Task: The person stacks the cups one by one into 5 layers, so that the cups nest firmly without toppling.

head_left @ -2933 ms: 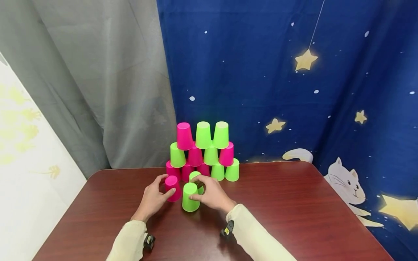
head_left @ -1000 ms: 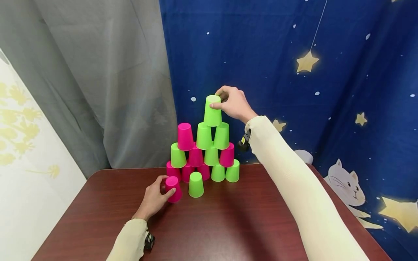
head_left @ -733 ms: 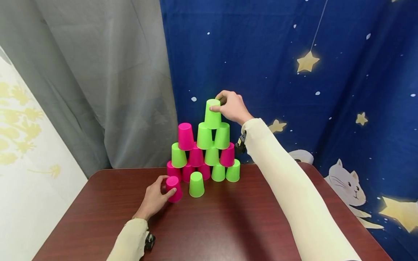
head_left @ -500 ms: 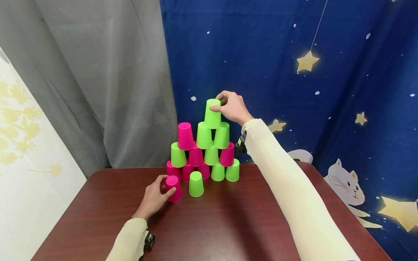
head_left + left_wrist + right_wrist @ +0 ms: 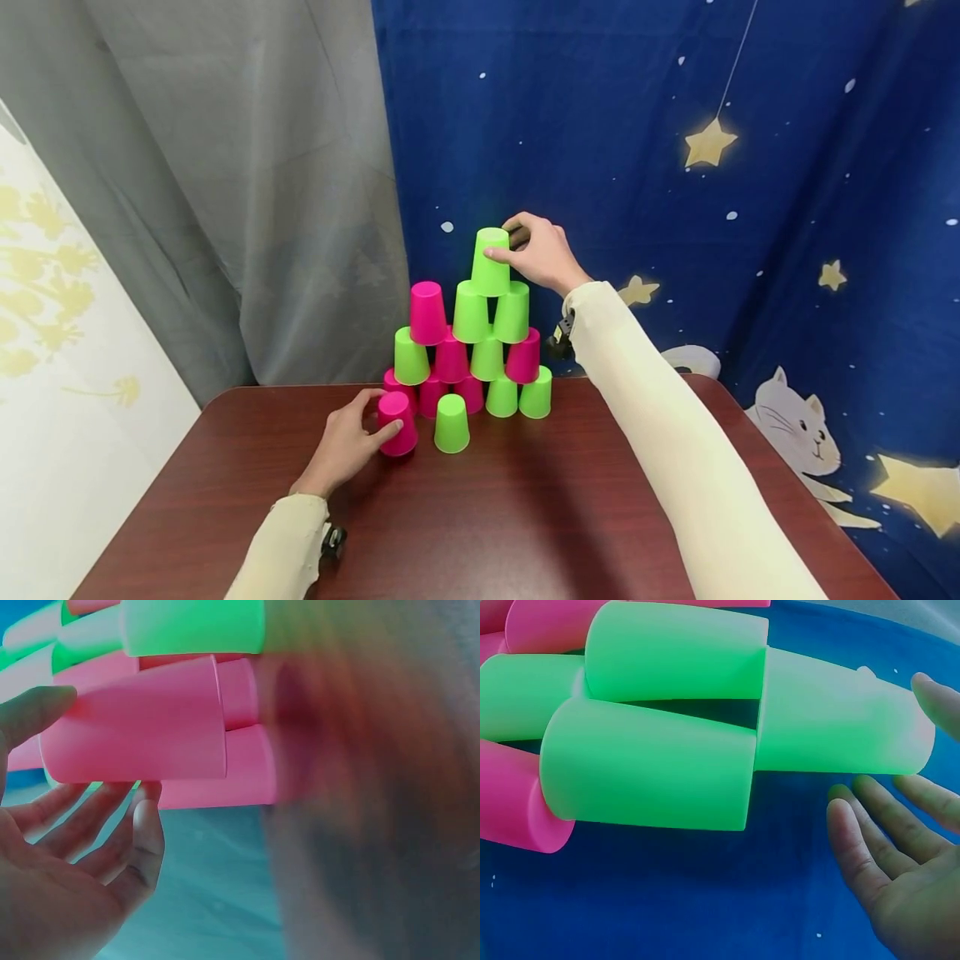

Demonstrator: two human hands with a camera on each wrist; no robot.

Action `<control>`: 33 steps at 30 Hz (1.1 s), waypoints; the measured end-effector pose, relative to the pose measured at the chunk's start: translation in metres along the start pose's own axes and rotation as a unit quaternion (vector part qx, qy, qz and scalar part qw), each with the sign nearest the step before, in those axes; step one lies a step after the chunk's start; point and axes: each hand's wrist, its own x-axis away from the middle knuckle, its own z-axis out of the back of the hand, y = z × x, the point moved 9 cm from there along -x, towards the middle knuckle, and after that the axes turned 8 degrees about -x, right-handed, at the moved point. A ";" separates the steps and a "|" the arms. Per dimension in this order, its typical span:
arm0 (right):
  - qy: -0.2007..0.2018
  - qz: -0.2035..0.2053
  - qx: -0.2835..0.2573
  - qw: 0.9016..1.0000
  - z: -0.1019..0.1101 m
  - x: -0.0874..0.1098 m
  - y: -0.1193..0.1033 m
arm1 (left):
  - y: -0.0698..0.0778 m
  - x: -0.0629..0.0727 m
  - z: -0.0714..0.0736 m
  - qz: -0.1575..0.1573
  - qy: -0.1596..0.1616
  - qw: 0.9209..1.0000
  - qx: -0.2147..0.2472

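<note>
My right hand (image 5: 543,254) is at a green cup (image 5: 489,271), which stands upside down on two green cups, a left one (image 5: 470,315) and a right one (image 5: 513,315). In the right wrist view its fingers are spread loosely around the cup's closed end, the thumb (image 5: 939,701) at one side, without a firm grip. My left hand (image 5: 345,442) holds an upside-down pink cup (image 5: 396,427) between thumb and fingers, just above the table; in the left wrist view the thumb (image 5: 41,712) lies on its side. A single green cup (image 5: 452,427) stands upside down beside it.
Behind is a pyramid of upside-down pink and green cups, its bottom row along the table's (image 5: 600,500) back edge. A pink cup (image 5: 427,315) forms the left end of its third row. Grey (image 5: 322,192) and blue (image 5: 600,167) curtains hang close behind.
The right hand carried a green cup from the table up to the top of the stack; its fingers have now loosened slightly. The left hand has just raised the pink cup a little.
</note>
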 end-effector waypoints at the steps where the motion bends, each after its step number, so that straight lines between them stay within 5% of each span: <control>1: 0.001 0.002 0.000 1.000 0.001 0.002 0.000 | 0.005 0.000 0.002 -0.009 -0.003 1.000 0.000; 15: 0.041 0.006 0.017 0.999 0.012 0.039 0.012 | 0.082 -0.022 0.061 -0.107 -0.029 0.994 0.003; 25: 0.052 0.032 -0.009 0.998 -0.008 0.067 0.020 | 0.131 -0.059 0.114 -0.131 0.017 0.991 0.005; 33: 0.040 0.073 -0.022 0.996 -0.043 0.091 0.023 | 0.150 -0.094 0.126 -0.138 0.070 0.988 0.020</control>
